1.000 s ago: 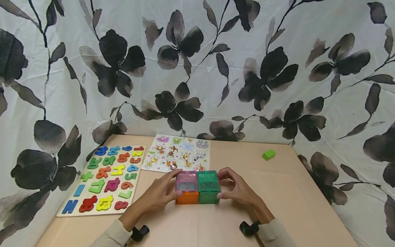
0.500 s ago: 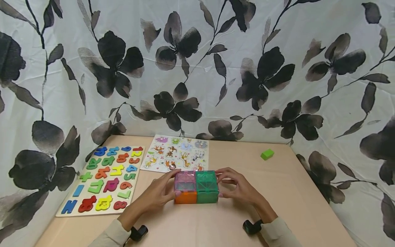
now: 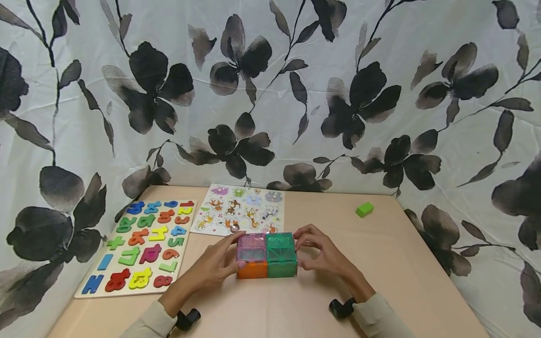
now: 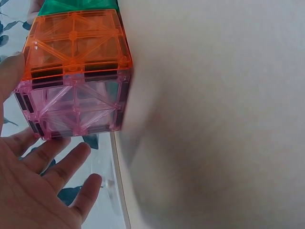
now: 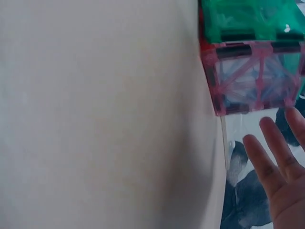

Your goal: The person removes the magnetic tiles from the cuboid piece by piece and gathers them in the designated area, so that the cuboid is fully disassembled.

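Observation:
Two cubes of see-through magnetic tiles [image 3: 281, 249] stand joined side by side on the table in the head view. The left cube has a pink top and an orange front [image 4: 76, 36]; the right one is green on both. Pink tiles [image 5: 259, 78] form both end walls. My left hand [image 3: 213, 263] holds the left end between thumb and index finger, its other fingers spread. At the right end, my right hand [image 3: 323, 256] grips the edges with thumb and fingers; its thumb is out of sight in the right wrist view.
A number-and-letter puzzle board [image 3: 137, 249] lies at the left. An animal peg puzzle [image 3: 241, 209] lies behind the cubes. A small green block [image 3: 364, 210] sits at the back right. A floral curtain [image 3: 270, 94] hangs behind the table.
Both hands stay at the two ends of the magnetic tile cubes. The whole head view shifts slightly left; the right fingers adjust a little on the green cube's side.

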A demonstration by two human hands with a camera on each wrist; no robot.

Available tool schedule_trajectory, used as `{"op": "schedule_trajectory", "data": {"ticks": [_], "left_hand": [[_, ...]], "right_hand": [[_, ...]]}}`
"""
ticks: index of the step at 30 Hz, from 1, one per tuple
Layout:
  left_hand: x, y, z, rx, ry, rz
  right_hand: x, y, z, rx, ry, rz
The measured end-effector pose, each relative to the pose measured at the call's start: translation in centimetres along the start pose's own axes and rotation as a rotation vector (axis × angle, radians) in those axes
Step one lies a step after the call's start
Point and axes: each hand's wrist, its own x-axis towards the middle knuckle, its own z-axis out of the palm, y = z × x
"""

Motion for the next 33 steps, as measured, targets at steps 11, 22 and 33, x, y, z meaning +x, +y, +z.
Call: {"op": "schedule_trajectory", "data": {"ticks": [11,22,33], "left_hand": [[-0.1,0.0,-0.2,0.007,0.003,-0.012],[0.0,0.0,-0.1,0.002,0.002,-0.007],[0.1,-0.2,-0.2,0.01,0.002,0.001]], "right_hand": [[0.8,-0.5,0.6,0.066,-0.002,0.006],[0.7,-0.2,1.0,-0.008,-0.047,0.02],[0.8,-0.1,1.5,0.036,-0.063,0.052]]}}
